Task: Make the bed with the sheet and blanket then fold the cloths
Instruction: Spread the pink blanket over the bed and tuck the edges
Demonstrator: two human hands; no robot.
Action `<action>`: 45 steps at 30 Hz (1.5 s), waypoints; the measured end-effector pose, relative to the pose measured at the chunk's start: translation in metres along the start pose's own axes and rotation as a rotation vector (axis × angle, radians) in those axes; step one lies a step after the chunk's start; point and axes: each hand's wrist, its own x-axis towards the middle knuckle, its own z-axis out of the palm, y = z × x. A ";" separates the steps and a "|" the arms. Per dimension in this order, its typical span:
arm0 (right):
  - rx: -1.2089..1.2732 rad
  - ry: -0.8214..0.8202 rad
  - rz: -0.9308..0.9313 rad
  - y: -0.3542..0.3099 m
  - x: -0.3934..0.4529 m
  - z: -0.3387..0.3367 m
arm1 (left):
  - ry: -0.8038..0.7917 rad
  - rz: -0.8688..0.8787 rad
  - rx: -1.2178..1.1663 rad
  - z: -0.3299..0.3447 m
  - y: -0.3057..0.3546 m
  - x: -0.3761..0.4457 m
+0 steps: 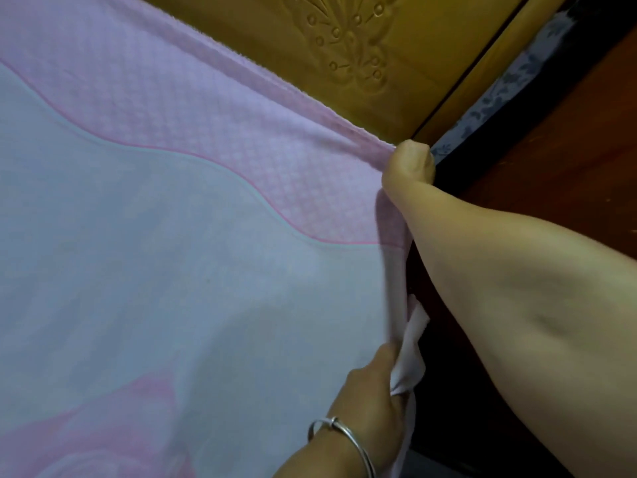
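A pink and pale blue patterned sheet lies spread flat over the bed and fills the left of the view. My right hand is closed on the sheet's far right corner, beside the headboard. My left hand, with a silver bangle on its wrist, grips the sheet's right side edge lower down, where the cloth bunches white between the fingers. The edge runs taut between the two hands along the side of the bed.
A carved yellow wooden headboard stands along the top edge of the bed. A dark reddish wooden surface lies to the right, close against the bed. A floral patterned cloth shows in the narrow gap behind it.
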 end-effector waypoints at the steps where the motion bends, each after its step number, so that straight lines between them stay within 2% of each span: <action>1: -0.018 0.000 0.002 0.002 0.002 0.001 | -0.024 -0.028 0.003 0.006 0.002 0.003; 3: -0.056 0.009 -0.029 0.003 0.008 0.005 | -0.042 -0.085 -0.047 0.015 0.002 0.009; 7: -0.145 -0.070 -0.087 0.008 0.008 0.020 | -0.083 -0.036 -0.226 0.027 -0.011 0.009; 9: -0.206 -0.157 -0.109 0.009 0.007 0.024 | -0.069 0.005 0.056 0.029 -0.019 0.014; 12: -0.254 -0.210 -0.061 0.007 0.010 0.029 | 0.017 0.194 0.154 0.028 -0.017 0.017; 14: -0.204 -0.180 0.034 0.004 0.011 0.031 | 0.131 0.311 0.347 0.024 -0.015 0.014; 15: -0.189 -0.162 0.064 0.003 0.010 0.032 | 0.148 0.313 0.307 0.020 -0.011 0.009; 16: -0.196 -0.129 0.071 0.004 0.007 0.032 | 0.232 0.301 0.325 0.010 -0.004 0.002; 17: -0.224 -0.075 0.051 0.006 0.003 0.032 | 0.348 0.310 0.357 0.000 -0.003 -0.003; 19: -0.305 0.049 -0.049 0.011 -0.001 0.030 | 0.422 0.221 0.615 -0.013 -0.014 -0.008; 21: -0.361 0.077 -0.172 0.015 -0.007 0.030 | 0.351 0.102 0.787 -0.023 -0.019 -0.015; 23: -0.348 -0.007 -0.208 0.014 -0.010 0.032 | 0.271 0.111 0.869 -0.026 -0.024 -0.020; 28: -0.304 -0.258 -0.104 0.011 0.005 0.029 | 0.181 0.117 0.979 -0.032 -0.026 -0.017; 32: -0.393 -0.332 0.058 0.005 0.000 0.032 | 0.054 0.090 1.014 -0.035 -0.032 -0.011; 34: -0.368 -0.351 0.067 0.003 -0.018 0.034 | 0.056 0.090 1.019 -0.037 -0.027 -0.012; 37: -0.337 -0.372 0.020 0.008 -0.049 0.035 | 0.112 0.206 1.040 -0.038 -0.028 -0.022; 40: -0.331 -0.359 -0.042 0.015 -0.086 0.031 | -0.011 0.192 0.971 -0.041 -0.031 -0.050; 45: -0.366 -0.373 -0.242 0.031 -0.176 0.021 | -0.032 0.175 0.885 -0.044 -0.058 -0.126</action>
